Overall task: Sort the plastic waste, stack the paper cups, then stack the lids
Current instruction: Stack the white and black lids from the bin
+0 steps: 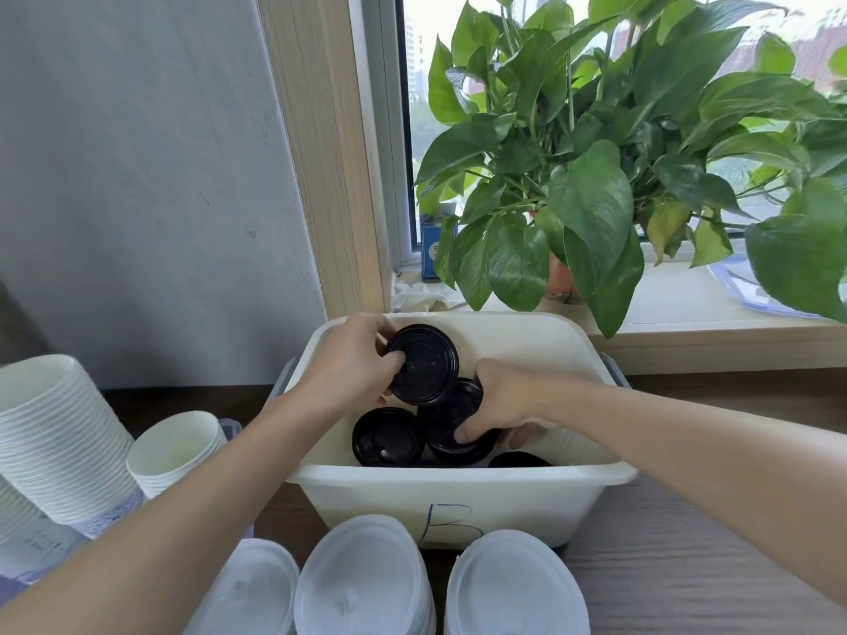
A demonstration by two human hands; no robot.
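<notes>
both my hands are inside the white bin (pixel 458 492), which sits on the wooden counter (pixel 687 566) near its back edge, below the window sill. the bin's front wall carries a handwritten "b".

left hand (pixel 348 364): fingers closed around a black lid (pixel 424 362), thumb on its upper face, the lid held tilted above the bin's far left corner. right hand (pixel 504 401): fingers clamped on the rim of a second black lid (pixel 451 428), lower in the bin, near the middle. more loose black lids (pixel 387 437) lie on the bin floor toward the front wall, one partly hidden at the front right.

outside the bin: stacked paper cups (pixel 59 442) lie tipped along the counter's left edge, and three stacks of white lids (pixel 362 584) stand at the front edge, just before the bin.

assessment: the cups and white lids appear finished; the step in hand is nesting the black lids. to do it well, i should turn both lids the same face up, line up the rims, and press one squarely onto the other until it seats, not skewed. grip at the rims only, so the thin plastic does not buckle.
</notes>
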